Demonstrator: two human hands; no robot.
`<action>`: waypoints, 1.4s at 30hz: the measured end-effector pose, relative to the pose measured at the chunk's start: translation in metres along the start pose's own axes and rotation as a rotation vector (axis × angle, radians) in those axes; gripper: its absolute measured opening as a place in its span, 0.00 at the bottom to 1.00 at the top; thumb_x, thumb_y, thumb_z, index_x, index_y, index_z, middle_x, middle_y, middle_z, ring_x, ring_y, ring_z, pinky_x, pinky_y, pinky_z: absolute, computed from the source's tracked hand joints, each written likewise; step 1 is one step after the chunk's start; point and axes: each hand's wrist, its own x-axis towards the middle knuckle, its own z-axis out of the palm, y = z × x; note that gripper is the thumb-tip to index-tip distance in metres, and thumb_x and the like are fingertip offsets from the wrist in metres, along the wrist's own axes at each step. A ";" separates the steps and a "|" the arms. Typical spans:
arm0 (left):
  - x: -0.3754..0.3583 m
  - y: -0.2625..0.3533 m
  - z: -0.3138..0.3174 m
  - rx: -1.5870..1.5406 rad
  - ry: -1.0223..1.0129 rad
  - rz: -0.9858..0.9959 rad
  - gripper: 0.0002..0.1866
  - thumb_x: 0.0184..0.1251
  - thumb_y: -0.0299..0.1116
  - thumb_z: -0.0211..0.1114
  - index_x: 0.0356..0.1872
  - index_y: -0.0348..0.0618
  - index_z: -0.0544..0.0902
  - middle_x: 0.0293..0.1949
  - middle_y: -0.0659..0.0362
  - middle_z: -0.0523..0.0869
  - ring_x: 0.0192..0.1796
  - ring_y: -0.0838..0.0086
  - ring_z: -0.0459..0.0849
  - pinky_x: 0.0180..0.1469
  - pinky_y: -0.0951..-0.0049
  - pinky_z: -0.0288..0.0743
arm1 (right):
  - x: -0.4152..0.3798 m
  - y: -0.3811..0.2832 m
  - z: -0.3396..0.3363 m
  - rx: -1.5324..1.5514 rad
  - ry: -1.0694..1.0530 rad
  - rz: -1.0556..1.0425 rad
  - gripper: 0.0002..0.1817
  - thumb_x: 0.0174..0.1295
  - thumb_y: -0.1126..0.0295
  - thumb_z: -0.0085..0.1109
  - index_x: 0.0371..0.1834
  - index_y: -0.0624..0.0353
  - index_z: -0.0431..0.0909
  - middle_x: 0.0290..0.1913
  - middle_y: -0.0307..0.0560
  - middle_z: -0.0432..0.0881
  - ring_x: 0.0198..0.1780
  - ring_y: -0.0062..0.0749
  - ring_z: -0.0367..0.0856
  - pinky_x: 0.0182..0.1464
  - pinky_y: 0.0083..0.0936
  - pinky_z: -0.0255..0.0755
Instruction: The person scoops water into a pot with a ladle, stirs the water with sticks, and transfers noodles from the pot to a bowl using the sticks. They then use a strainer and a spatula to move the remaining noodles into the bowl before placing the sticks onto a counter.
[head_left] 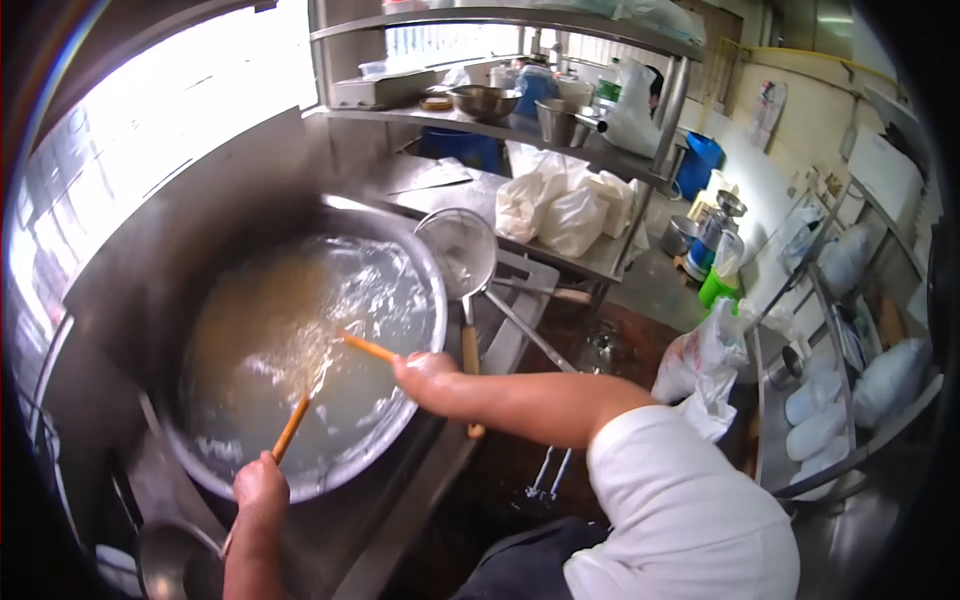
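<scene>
A wide metal pot (pixel 437 300) full of bubbling, cloudy water stands in front of me. A tan mass (pixel 255 310) that I cannot make out for certain lies in the water on the left side. My left hand (pixel 262 485) is closed round a wooden stick (pixel 292 428) at the pot's near rim. My right hand (pixel 427 380), over the right rim, grips a second wooden stick (pixel 368 347). Both sticks slant towards the middle of the pot, and their far ends are in or at the water. Steam blurs the pot's far left side.
A round mesh strainer (pixel 456 250) with a wooden handle lies right of the pot. Behind it, white plastic bags (pixel 570 215) sit on a steel table under shelves with a metal bowl (pixel 484 101). A rack (pixel 765 420) with bagged goods stands at the right.
</scene>
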 end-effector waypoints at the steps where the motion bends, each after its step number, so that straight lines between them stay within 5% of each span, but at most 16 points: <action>1: -0.016 -0.005 -0.002 -0.008 0.006 -0.025 0.09 0.67 0.35 0.54 0.41 0.42 0.77 0.34 0.50 0.87 0.42 0.56 0.87 0.46 0.58 0.80 | -0.021 -0.006 -0.022 -0.080 -0.040 -0.025 0.21 0.70 0.59 0.37 0.41 0.57 0.81 0.37 0.48 0.85 0.42 0.45 0.85 0.48 0.37 0.76; 4: -0.061 -0.020 -0.004 -0.012 0.002 -0.101 0.09 0.68 0.36 0.54 0.41 0.42 0.77 0.34 0.50 0.87 0.41 0.56 0.87 0.45 0.58 0.80 | -0.085 -0.054 -0.112 -0.479 -0.204 -0.179 0.16 0.67 0.62 0.44 0.42 0.57 0.82 0.38 0.49 0.86 0.42 0.44 0.85 0.43 0.38 0.79; 6: -0.089 -0.024 -0.012 -0.087 -0.039 -0.122 0.11 0.66 0.38 0.58 0.43 0.42 0.77 0.36 0.48 0.86 0.43 0.53 0.85 0.46 0.54 0.78 | -0.094 -0.061 -0.142 -0.702 -0.257 -0.281 0.25 0.72 0.51 0.36 0.44 0.54 0.82 0.40 0.50 0.85 0.43 0.47 0.83 0.45 0.36 0.76; 12: -0.144 -0.057 -0.019 -0.267 -0.055 -0.138 0.12 0.65 0.39 0.58 0.40 0.41 0.78 0.35 0.46 0.85 0.42 0.52 0.85 0.46 0.53 0.76 | -0.124 -0.144 -0.214 -1.047 -0.407 -0.369 0.12 0.60 0.67 0.52 0.43 0.53 0.83 0.37 0.48 0.85 0.41 0.43 0.85 0.42 0.37 0.78; 16: -0.175 -0.122 0.009 -0.659 -0.163 -0.174 0.15 0.62 0.40 0.62 0.45 0.42 0.80 0.33 0.47 0.85 0.38 0.54 0.84 0.44 0.59 0.75 | -0.057 -0.127 -0.180 -0.981 -0.443 -0.426 0.10 0.56 0.72 0.56 0.38 0.58 0.85 0.38 0.48 0.86 0.42 0.39 0.86 0.43 0.35 0.80; 18: -0.199 -0.146 0.016 -1.019 -0.346 -0.354 0.12 0.63 0.34 0.63 0.44 0.37 0.80 0.23 0.60 0.80 0.24 0.77 0.78 0.27 0.74 0.71 | -0.007 -0.084 -0.137 -0.811 -0.387 -0.440 0.10 0.57 0.71 0.54 0.37 0.59 0.85 0.38 0.51 0.86 0.43 0.44 0.85 0.42 0.37 0.79; 20: -0.225 -0.162 0.016 -1.251 -0.408 -0.467 0.12 0.64 0.32 0.62 0.45 0.37 0.79 0.22 0.66 0.76 0.21 0.83 0.73 0.22 0.80 0.66 | 0.009 -0.085 -0.109 -0.748 -0.393 -0.395 0.14 0.59 0.71 0.49 0.43 0.57 0.83 0.39 0.50 0.85 0.44 0.45 0.84 0.45 0.39 0.77; 23: -0.246 -0.180 0.013 -1.399 -0.376 -0.584 0.13 0.65 0.32 0.62 0.47 0.39 0.78 0.21 0.66 0.76 0.20 0.82 0.73 0.21 0.80 0.66 | 0.043 -0.076 -0.045 -0.641 -0.313 -0.356 0.20 0.71 0.62 0.35 0.47 0.55 0.81 0.40 0.50 0.85 0.44 0.45 0.84 0.48 0.41 0.75; 25: -0.243 -0.188 0.003 -1.335 -0.268 -0.660 0.13 0.64 0.32 0.61 0.47 0.39 0.78 0.21 0.66 0.76 0.19 0.83 0.73 0.20 0.81 0.66 | 0.079 -0.080 -0.006 -0.584 -0.327 -0.349 0.22 0.71 0.60 0.33 0.48 0.55 0.80 0.41 0.50 0.85 0.44 0.46 0.83 0.48 0.42 0.75; 29: -0.181 -0.183 -0.052 -1.170 -0.094 -0.670 0.12 0.64 0.34 0.60 0.45 0.41 0.79 0.21 0.66 0.75 0.19 0.83 0.73 0.19 0.82 0.64 | 0.137 -0.081 0.047 -0.376 -0.267 -0.307 0.18 0.69 0.61 0.41 0.54 0.47 0.78 0.41 0.51 0.84 0.45 0.50 0.82 0.46 0.43 0.74; 32: -0.090 -0.176 -0.079 -0.875 0.006 -0.502 0.11 0.64 0.36 0.59 0.39 0.38 0.80 0.22 0.64 0.76 0.21 0.80 0.74 0.24 0.75 0.69 | 0.154 -0.066 0.042 -0.244 -0.247 -0.307 0.17 0.66 0.62 0.48 0.57 0.43 0.77 0.44 0.51 0.84 0.46 0.48 0.82 0.49 0.41 0.74; 34: -0.018 -0.167 -0.085 -0.731 0.049 -0.444 0.15 0.64 0.39 0.59 0.40 0.35 0.80 0.26 0.55 0.80 0.29 0.70 0.79 0.35 0.66 0.74 | 0.183 -0.036 0.026 -0.124 -0.289 -0.329 0.23 0.59 0.62 0.59 0.60 0.41 0.76 0.45 0.49 0.84 0.48 0.43 0.82 0.50 0.38 0.74; 35: 0.019 -0.159 -0.085 -0.647 0.078 -0.407 0.16 0.63 0.40 0.59 0.40 0.34 0.80 0.30 0.50 0.82 0.34 0.65 0.81 0.40 0.64 0.74 | 0.188 -0.032 -0.005 -0.109 -0.356 -0.323 0.22 0.59 0.61 0.60 0.59 0.42 0.76 0.44 0.47 0.85 0.44 0.39 0.84 0.47 0.33 0.75; 36: 0.056 -0.151 -0.082 -0.563 0.082 -0.391 0.16 0.64 0.40 0.58 0.41 0.36 0.80 0.24 0.57 0.79 0.29 0.71 0.78 0.34 0.66 0.71 | 0.186 -0.036 -0.049 -0.150 -0.427 -0.244 0.22 0.58 0.61 0.62 0.58 0.44 0.78 0.41 0.46 0.86 0.40 0.34 0.84 0.45 0.30 0.75; 39: 0.127 -0.082 -0.087 -0.307 0.036 -0.432 0.15 0.64 0.35 0.51 0.44 0.41 0.82 0.40 0.47 0.86 0.45 0.55 0.84 0.47 0.57 0.77 | 0.220 0.038 -0.167 -0.049 -0.479 -0.361 0.24 0.55 0.65 0.66 0.57 0.55 0.78 0.33 0.40 0.85 0.31 0.18 0.77 0.37 0.20 0.73; 42: 0.184 -0.033 -0.060 -0.158 -0.025 -0.391 0.16 0.67 0.35 0.50 0.45 0.46 0.85 0.41 0.53 0.88 0.43 0.59 0.88 0.43 0.57 0.81 | 0.179 0.026 -0.306 -0.199 -0.382 -0.238 0.24 0.49 0.67 0.66 0.52 0.62 0.82 0.28 0.38 0.82 0.28 0.15 0.75 0.33 0.18 0.71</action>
